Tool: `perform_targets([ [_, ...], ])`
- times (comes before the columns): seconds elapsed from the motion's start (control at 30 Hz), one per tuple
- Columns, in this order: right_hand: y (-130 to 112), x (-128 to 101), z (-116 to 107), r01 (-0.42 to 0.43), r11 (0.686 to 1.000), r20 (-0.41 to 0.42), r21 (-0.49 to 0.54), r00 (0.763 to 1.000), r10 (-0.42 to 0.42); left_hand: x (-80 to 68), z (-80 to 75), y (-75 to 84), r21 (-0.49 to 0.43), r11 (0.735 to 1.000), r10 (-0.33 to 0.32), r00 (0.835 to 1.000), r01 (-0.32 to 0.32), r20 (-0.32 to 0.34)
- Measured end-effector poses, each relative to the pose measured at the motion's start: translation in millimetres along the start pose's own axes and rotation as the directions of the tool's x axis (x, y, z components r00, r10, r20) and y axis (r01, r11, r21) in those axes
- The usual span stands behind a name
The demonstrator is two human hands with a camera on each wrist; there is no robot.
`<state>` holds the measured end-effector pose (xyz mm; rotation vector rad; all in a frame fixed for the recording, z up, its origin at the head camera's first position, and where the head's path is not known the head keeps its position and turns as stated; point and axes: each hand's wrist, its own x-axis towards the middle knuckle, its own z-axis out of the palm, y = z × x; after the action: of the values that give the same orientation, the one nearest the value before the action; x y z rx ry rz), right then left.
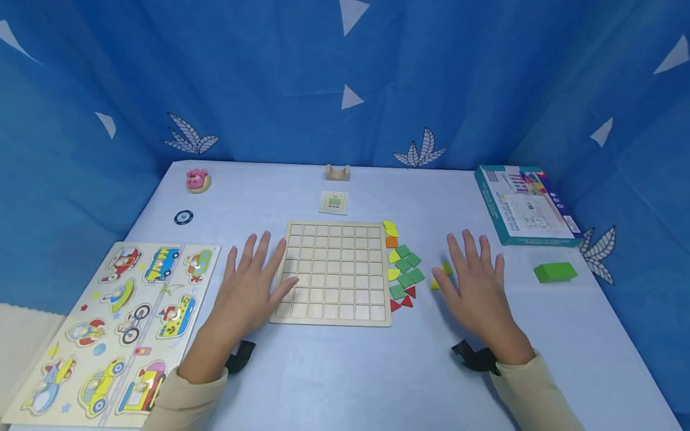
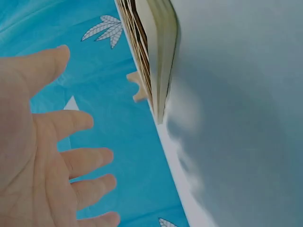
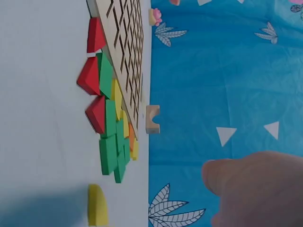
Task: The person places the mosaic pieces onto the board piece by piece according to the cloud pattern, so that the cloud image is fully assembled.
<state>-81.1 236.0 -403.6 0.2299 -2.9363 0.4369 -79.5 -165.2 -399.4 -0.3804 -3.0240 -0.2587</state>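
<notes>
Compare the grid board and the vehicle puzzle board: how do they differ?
The grid board is plain bare wood with empty square cells; the vehicle puzzle board is covered in colourful vehicle pictures. The grid board lies in the middle of the table with the left hand touching its left edge; the vehicle puzzle board lies at the left, untouched. Loose coloured pieces lie by the grid board's right edge, none beside the vehicle puzzle board. Both lie flat on the table.

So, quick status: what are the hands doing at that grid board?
Left hand open, flat, fingers touching the wooden grid board. Right hand open beside the coloured shape pieces. Board cells empty. Nothing blocking.
</notes>
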Motion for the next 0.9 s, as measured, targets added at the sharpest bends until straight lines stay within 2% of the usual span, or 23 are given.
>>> perform_targets([
  [0.17, 10, 10, -12, 0.019, 0.999, 0.018, 0.048, 1.000, -0.020, 3.0, -2.8, -4.4, -0.030, 0.999, -0.017, 0.999, 0.018, 0.041],
  [0.27, 18, 18, -15, 0.050, 0.993, -0.007, 0.103, 0.999, -0.049, 4.1, -1.9, -9.9, -0.063, 0.998, -0.016, 0.999, 0.019, 0.042],
  [0.37, 24, 28, -12, 0.093, 0.978, -0.046, 0.184, 0.995, -0.086, 4.6, 0.7, -16.9, -0.147, 0.989, -0.009, 1.000, 0.013, 0.027],
  [0.43, 27, 37, -8, 0.116, 0.965, -0.055, 0.235, 0.993, -0.106, 4.7, 2.8, -21.5, -0.234, 0.972, -0.015, 1.000, 0.021, 0.027],
  [0.57, 26, 58, 3, 0.131, 0.945, -0.009, 0.300, 0.991, -0.134, 5.7, 6.9, -28.0, -0.400, 0.915, -0.039, 0.998, 0.052, 0.042],
  [0.77, 11, 93, 19, 0.105, 0.939, 0.116, 0.328, 0.982, -0.151, 7.9, 16.2, -36.9, -0.495, 0.865, -0.069, 0.997, 0.080, 0.042],
  [0.9, 3, 107, 24, 0.075, 0.936, 0.182, 0.343, 0.972, -0.145, 10.6, 22.4, -42.5, -0.555, 0.826, -0.073, 0.995, 0.099, 0.070],
])
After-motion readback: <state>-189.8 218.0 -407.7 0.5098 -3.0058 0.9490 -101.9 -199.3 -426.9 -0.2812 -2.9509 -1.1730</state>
